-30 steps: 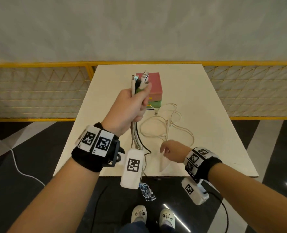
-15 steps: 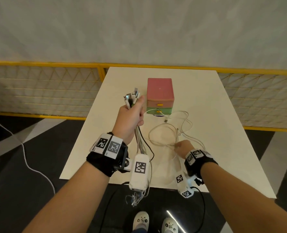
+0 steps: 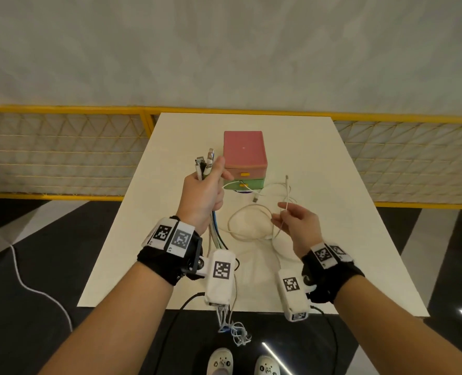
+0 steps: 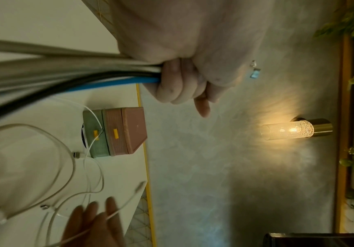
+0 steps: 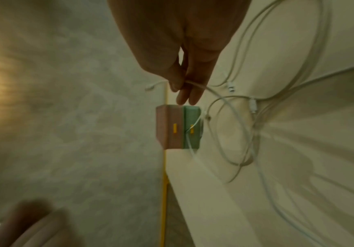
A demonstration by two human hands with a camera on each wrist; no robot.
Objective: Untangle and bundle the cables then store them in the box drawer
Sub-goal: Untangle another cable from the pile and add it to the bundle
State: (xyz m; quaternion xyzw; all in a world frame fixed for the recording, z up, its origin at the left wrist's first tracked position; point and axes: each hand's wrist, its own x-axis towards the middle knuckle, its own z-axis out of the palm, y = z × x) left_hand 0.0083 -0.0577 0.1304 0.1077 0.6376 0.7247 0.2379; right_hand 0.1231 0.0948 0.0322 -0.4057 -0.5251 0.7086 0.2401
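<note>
Overhead, the left hand (image 3: 201, 196) fists a bundle of grey, black and blue cables (image 3: 214, 234) upright, apparently keeping sorted ends together, near the pink-and-green drawer box (image 3: 244, 158) mid-desk, while the right wrist view shows the right hand (image 5: 184, 73) pinching a thin white cable (image 5: 216, 93), probably to free it.

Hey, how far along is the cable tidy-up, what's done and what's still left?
Partly done. The left hand grips a gathered bunch of cables, plugs up, its tails hanging past the table edge. In hand now: the right hand pinches a thin white cable lifted from the loose white tangle on the table. Left: freeing that tangle, bundling everything, and stowing it; both drawers of the box look shut.
</note>
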